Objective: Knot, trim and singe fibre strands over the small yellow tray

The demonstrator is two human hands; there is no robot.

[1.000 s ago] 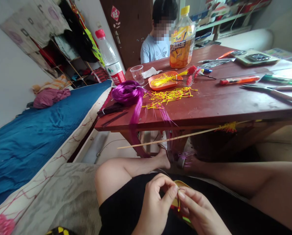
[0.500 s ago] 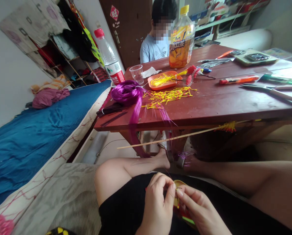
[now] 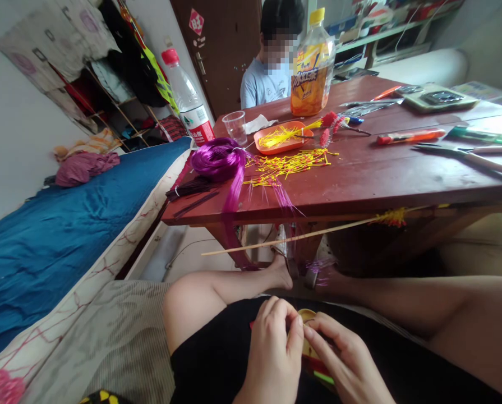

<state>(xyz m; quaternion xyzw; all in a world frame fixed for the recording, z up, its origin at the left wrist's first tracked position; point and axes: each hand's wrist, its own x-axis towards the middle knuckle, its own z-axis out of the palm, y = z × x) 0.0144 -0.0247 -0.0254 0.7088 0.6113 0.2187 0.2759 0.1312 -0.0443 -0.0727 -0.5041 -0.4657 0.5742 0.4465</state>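
Observation:
Over my lap, my left hand and my right hand meet with thumbs and forefingers pinched together. Whatever lies between the fingertips is too small and covered to make out. Just behind the fingers, a yellow round object is partly hidden on the black cloth. Below the right fingers a red and bright green piece peeks out. On the table near me lie a purple thread hank and a spread of yellow stems with red tips.
A thin stick with a yellow-red tuft juts along the edge of the red table. An orange tray, tea bottle, red-capped bottle, cup and pliers stand or lie there. A person sits opposite.
The right fingers have shifted slightly and closed in against the left fingertips. A thin yellow strand that hung below them is no longer visible. The table things have not moved.

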